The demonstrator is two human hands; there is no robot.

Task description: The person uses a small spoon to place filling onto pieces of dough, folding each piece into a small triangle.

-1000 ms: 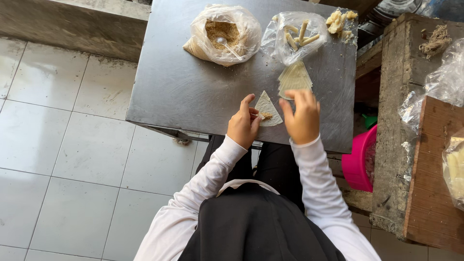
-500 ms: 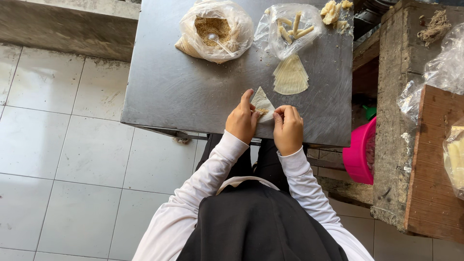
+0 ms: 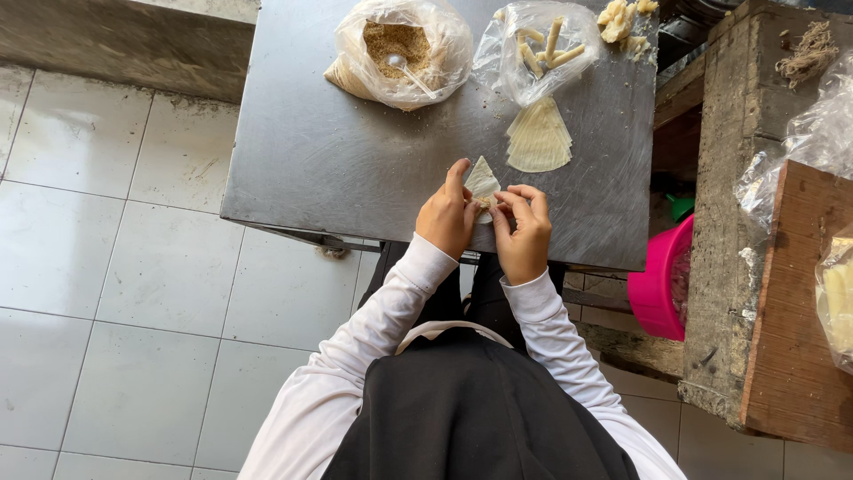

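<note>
A pale triangular pastry wrapper (image 3: 482, 181) lies at the near edge of the grey metal table (image 3: 338, 151). My left hand (image 3: 447, 216) pinches its left side, with a finger laid along the fold. My right hand (image 3: 522, 233) grips its lower right corner. A stack of wedge-shaped wrappers (image 3: 538, 138) lies just beyond my hands. Farther back sit a clear bag of brown crumbly filling with a spoon (image 3: 400, 49) and a clear bag of finished pale rolls (image 3: 544, 46).
Loose dough scraps (image 3: 620, 18) lie at the table's far right corner. A pink plastic basin (image 3: 662, 284) stands on the floor to the right, beside a rough wooden bench (image 3: 782, 311) with plastic bags (image 3: 822, 116). White floor tiles (image 3: 107, 267) spread to the left.
Both hands have drawn closer together on the wrapper, which now looks folded into a narrower triangle. The view has shifted slightly.
</note>
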